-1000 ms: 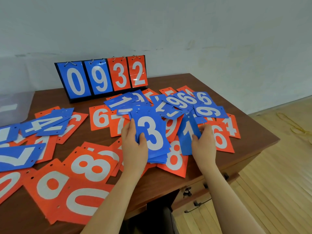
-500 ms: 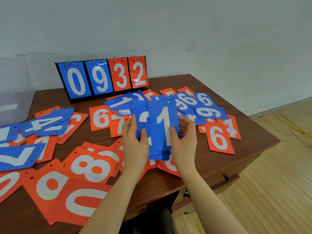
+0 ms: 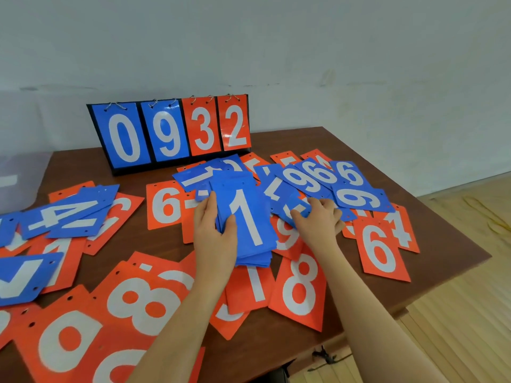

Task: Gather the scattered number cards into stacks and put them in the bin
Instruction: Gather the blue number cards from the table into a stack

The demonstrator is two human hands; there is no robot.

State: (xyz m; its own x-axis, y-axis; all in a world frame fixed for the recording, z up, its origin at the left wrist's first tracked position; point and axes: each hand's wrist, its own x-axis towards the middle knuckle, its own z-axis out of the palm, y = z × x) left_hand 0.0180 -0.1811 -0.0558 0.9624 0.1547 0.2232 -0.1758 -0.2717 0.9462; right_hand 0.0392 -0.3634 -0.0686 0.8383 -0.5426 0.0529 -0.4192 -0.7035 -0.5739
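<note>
Brown table (image 3: 431, 217), scattered number cards (image 3: 300, 288), flip scoreboard (image 3: 168, 134), perhaps bin (image 3: 19, 178)

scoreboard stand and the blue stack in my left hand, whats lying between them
In the head view, loose blue cards, a 1 uppermost, lie between the scoreboard stand and the blue stack.

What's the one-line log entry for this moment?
stage: gathering blue cards | left hand: holds blue stack, 1 on top | right hand: pinching blue card | bin: none placed yet

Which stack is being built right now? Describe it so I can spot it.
In front of the standing scoreboard, at the wooden table's middle, the left hand holds a stack of blue cards. Unlike the loose cards around it, its top card shows a white 1.
</note>
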